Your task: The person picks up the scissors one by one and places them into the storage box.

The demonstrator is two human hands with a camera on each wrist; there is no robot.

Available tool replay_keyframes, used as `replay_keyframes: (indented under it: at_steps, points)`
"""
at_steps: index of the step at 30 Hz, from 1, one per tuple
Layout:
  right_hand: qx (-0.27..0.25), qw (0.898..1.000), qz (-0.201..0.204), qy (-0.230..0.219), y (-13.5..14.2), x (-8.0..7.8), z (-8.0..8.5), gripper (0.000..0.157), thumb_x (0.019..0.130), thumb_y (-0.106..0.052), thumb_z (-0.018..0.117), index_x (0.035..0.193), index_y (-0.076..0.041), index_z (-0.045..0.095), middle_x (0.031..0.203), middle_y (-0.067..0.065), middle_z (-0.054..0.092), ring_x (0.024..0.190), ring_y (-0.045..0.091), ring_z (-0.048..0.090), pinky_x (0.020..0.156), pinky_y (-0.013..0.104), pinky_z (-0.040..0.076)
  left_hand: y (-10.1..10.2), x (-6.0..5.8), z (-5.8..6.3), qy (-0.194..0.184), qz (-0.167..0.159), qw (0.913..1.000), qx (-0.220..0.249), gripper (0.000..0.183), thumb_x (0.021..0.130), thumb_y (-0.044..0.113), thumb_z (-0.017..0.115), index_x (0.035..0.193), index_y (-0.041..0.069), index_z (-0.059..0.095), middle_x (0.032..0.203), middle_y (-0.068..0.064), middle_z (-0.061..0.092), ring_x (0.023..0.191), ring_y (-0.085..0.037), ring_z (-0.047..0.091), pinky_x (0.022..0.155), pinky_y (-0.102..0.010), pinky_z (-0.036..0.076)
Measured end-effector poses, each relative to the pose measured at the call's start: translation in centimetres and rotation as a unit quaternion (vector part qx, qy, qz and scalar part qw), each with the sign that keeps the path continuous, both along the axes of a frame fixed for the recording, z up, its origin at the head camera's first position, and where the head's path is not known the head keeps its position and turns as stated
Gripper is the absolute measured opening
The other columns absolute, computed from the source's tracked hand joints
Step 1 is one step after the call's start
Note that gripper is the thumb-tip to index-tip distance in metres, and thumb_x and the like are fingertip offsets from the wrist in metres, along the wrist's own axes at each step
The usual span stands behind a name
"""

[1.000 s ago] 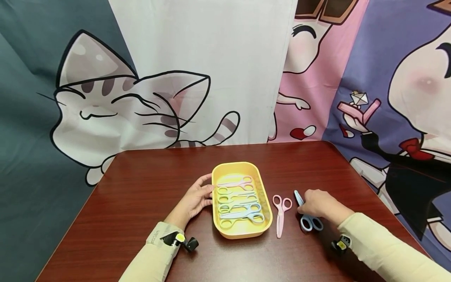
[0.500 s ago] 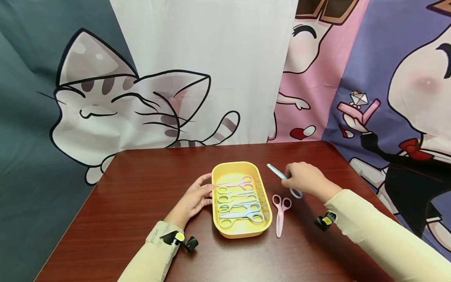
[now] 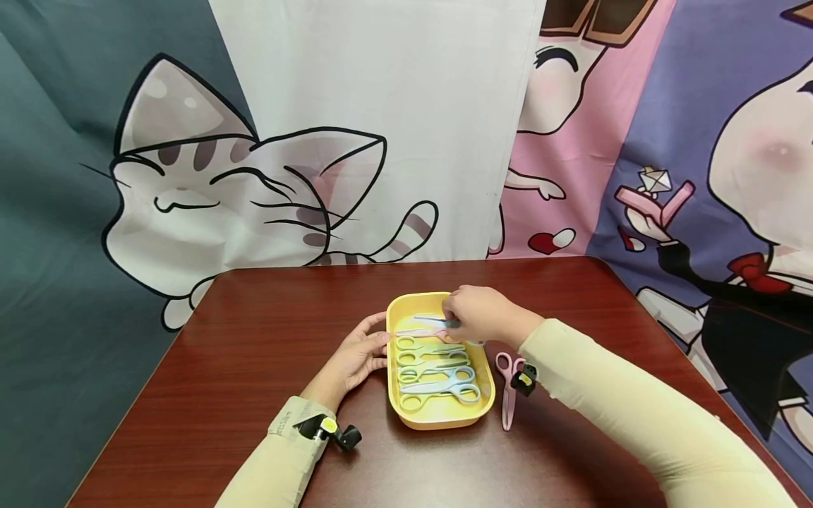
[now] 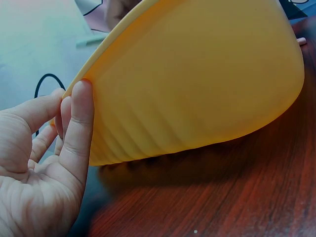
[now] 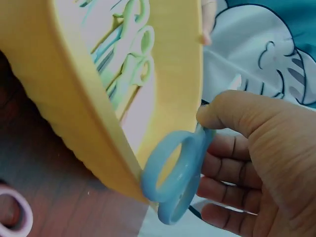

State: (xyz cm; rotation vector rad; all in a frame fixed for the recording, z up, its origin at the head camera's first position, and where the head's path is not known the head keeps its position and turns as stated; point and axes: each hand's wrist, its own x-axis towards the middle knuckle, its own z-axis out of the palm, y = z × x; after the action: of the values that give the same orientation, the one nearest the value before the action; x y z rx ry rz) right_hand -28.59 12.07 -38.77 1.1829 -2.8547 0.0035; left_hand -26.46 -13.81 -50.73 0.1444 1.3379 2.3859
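My left hand [image 3: 352, 358] is at the left side of a yellow plastic tray [image 3: 444, 423]. In the left wrist view its thumb is at the tray's rim and a finger lies along the outer wall, pinching the edge. My right hand [image 3: 479, 314] is over the tray's far right part, pinching blue scissors [image 5: 170, 163] near the pivot. Their handle loops hang by the rim in the right wrist view, and the blades point left across the tray. Inside lie pink scissors [image 3: 416, 332], green scissors [image 3: 409, 373] and light-blue scissors [image 3: 466, 392], side by side.
Another pair of pink scissors [image 3: 508, 406] lies on the dark red wooden table [image 3: 286, 310], right of the tray and partly behind the right wrist camera [image 3: 524, 379]. A cartoon-printed curtain [image 3: 394, 92] hangs behind the table.
My right hand has lifted the blue scissors off the table at the right and carried them left over the tray. The left hand stays at the tray's side; the view has shifted slightly.
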Motion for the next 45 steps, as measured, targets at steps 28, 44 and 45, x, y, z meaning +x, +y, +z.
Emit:
replay_keyframes:
  at_steps: [28, 44, 45]
  points:
    - [0.115, 0.983, 0.108, -0.098, -3.2, -2.5, -3.2, 0.025, 0.079, -0.03, 0.069, 0.064, -0.022, 0.05, 0.057, -0.011, 0.042, 0.053, 0.006, 0.036, 0.051, 0.02, 0.031, 0.0, 0.0, 0.2, 0.004, -0.003, 1.0, -0.007, 0.054, 0.091, 0.004, 0.054, 0.139, 0.015, 0.032, 0.098, -0.013, 0.056, 0.067, -0.015, 0.059, 0.057, -0.028, 0.053]
    - [0.108, 0.984, 0.117, -0.077, -3.3, -2.5, -3.9, 0.026, 0.08, -0.033, 0.07, 0.068, -0.019, 0.052, 0.058, -0.01, 0.041, 0.054, 0.007, 0.038, 0.053, 0.02, 0.032, 0.0, 0.1, 0.0, 0.002, 0.003, 0.9999, -0.012, 0.053, 0.09, 0.004, 0.055, 0.138, 0.016, 0.034, 0.097, -0.012, 0.056, 0.067, -0.015, 0.059, 0.056, -0.027, 0.053]
    - [0.11, 0.984, 0.118, -0.077, -3.3, -2.5, -3.9, 0.026, 0.08, -0.033, 0.07, 0.068, -0.019, 0.052, 0.059, -0.01, 0.04, 0.054, 0.007, 0.037, 0.053, 0.02, 0.031, 0.0, 0.1, 0.0, 0.002, 0.003, 0.9999, -0.012, 0.053, 0.09, 0.004, 0.055, 0.138, 0.016, 0.034, 0.097, -0.012, 0.056, 0.067, -0.015, 0.059, 0.056, -0.027, 0.053]
